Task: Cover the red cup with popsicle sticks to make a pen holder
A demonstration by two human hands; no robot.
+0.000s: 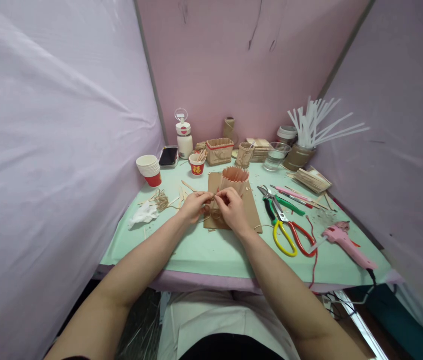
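Both of my hands meet over a brown cardboard sheet (pixel 251 212) at the middle of the table. My left hand (pixel 195 206) has its fingers pinched on thin brown twine (pixel 215 214), which hangs in loops below the fingertips. My right hand (pixel 231 206) pinches the same twine, its fingertips nearly touching the left ones. Just behind the right hand stands a round holder with a jagged wooden rim (pixel 236 175), partly hidden by that hand. A tangled bundle of twine (pixel 161 200) lies to the left, with a strand running toward my left hand.
Scissors (pixel 282 216), pliers (pixel 269 204) and a pink glue gun (pixel 350 246) lie at the right. White tissue (pixel 143 214) and stacked paper cups (pixel 149 170) are at the left. Behind stand a bottle (pixel 184 145), a water bowl (pixel 276 157) and a basket (pixel 219 151).
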